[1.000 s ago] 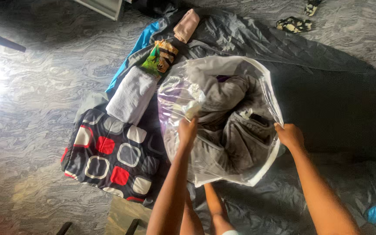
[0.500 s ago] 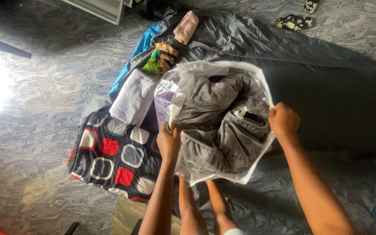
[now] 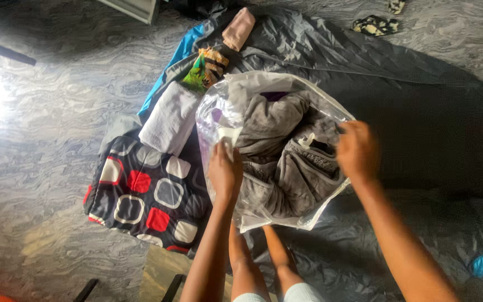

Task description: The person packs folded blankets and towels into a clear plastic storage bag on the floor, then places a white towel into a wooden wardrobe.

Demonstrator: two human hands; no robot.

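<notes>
Here, the left hand [image 3: 225, 170] was pinched shut on the near-left rim of the large clear plastic storage bag [image 3: 227, 114], fingers curled over the film and knuckles turned up, its forearm rising straight from six o'clock. The right hand [image 3: 358, 150] was blurred, but its fingers looked closed on the bag's rim at three o'clock, wrist bent inward, forearm running down toward five o'clock. Between the two hands the bag's mouth gaped upward, and the crumpled grey fleece blanket [image 3: 286, 168] sat stuffed inside, filling most of it. The bag rested on a dark grey crinkled tarp [image 3: 398, 72] spread over the marbled grey floor [image 3: 46, 168]. Just beside the bag at nine o'clock lay a folded white cloth [image 3: 170, 116], and at eight o'clock a dark folded quilt with red and white squares [image 3: 146, 196], touching the bag's side. At eleven o'clock lay a small green and striped packet [image 3: 206, 69], and beyond it at twelve a folded pale pink cloth [image 3: 239, 28].
</notes>
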